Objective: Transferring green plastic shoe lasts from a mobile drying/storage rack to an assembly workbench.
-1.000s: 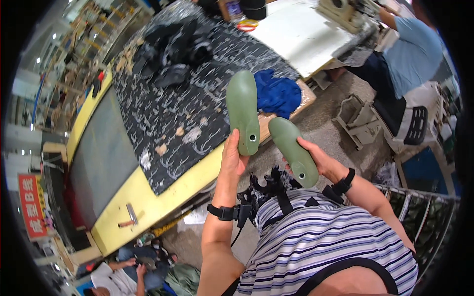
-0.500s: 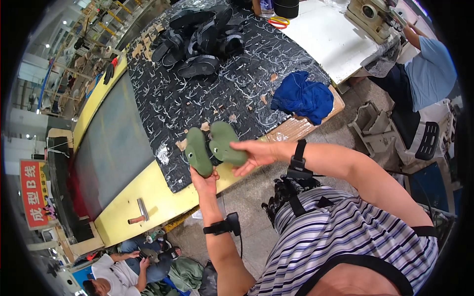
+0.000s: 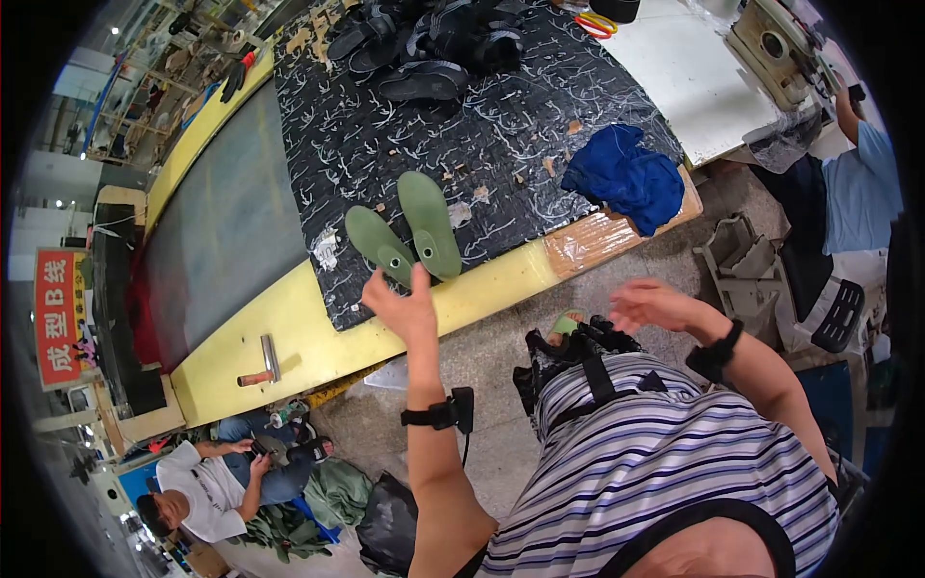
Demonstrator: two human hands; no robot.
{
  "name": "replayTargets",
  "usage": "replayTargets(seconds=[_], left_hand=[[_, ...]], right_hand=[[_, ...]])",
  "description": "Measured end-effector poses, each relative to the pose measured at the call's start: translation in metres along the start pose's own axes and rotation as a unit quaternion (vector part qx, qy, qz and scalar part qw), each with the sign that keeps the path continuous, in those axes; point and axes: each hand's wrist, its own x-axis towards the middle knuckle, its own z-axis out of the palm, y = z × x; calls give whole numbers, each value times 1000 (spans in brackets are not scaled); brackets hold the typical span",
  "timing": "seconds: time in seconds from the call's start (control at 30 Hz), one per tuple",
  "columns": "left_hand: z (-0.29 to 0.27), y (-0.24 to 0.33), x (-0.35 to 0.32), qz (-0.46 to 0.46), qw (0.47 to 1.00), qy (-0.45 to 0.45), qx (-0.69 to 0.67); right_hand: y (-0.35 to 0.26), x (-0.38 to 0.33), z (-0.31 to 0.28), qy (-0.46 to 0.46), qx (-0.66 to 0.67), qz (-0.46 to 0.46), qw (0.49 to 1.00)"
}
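Two green shoe lasts lie side by side on the black patterned mat (image 3: pixel 511 154) near its front edge. Each shows a round hole near its heel end: the left last (image 3: pixel 376 236) and the right last (image 3: pixel 427 217). My left hand (image 3: pixel 405 306) is at their heel ends, thumb and fingers spread, the fingertips at or very close to the lasts. Whether they touch is hard to tell. Drawn back to the right, off the table, my right hand (image 3: pixel 653 305) is open with nothing in it.
Black sandals (image 3: pixel 424 77) are piled at the mat's far side. A blue cloth (image 3: pixel 626 178) rests at its right corner, and scissors (image 3: pixel 595 25) lie on the white table behind. A hammer-like tool (image 3: pixel 265 361) is on the yellow table edge (image 3: pixel 501 284). Two people sit nearby.
The lasts, held in both hands before, now lie on the mat with the left hand at their heels. My right hand has let go and moved back to the right.
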Motion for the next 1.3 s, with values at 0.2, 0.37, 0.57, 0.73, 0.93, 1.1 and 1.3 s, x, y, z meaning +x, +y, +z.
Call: replayTargets(seconds=[0.2, 0.37, 0.57, 0.73, 0.93, 1.1, 1.3], left_hand=[[55, 25, 10, 97, 972, 11, 215], [28, -6, 36, 88, 977, 18, 192], [67, 84, 13, 308, 943, -45, 115], [168, 202, -100, 335, 880, -336, -30], [214, 250, -154, 474, 852, -204, 85], [247, 270, -107, 507, 781, -132, 340], [222, 326, -95, 581, 802, 96, -102]], right_hand=[[28, -72, -37, 130, 124, -88, 980], [64, -109, -49, 196, 133, -95, 967], [130, -158, -72, 289, 236, -126, 919], [147, -177, -66, 340, 235, -140, 900], [237, -213, -44, 451, 318, -184, 813], [309, -221, -13, 498, 385, -170, 758], [348, -257, 9, 583, 386, -194, 688]])
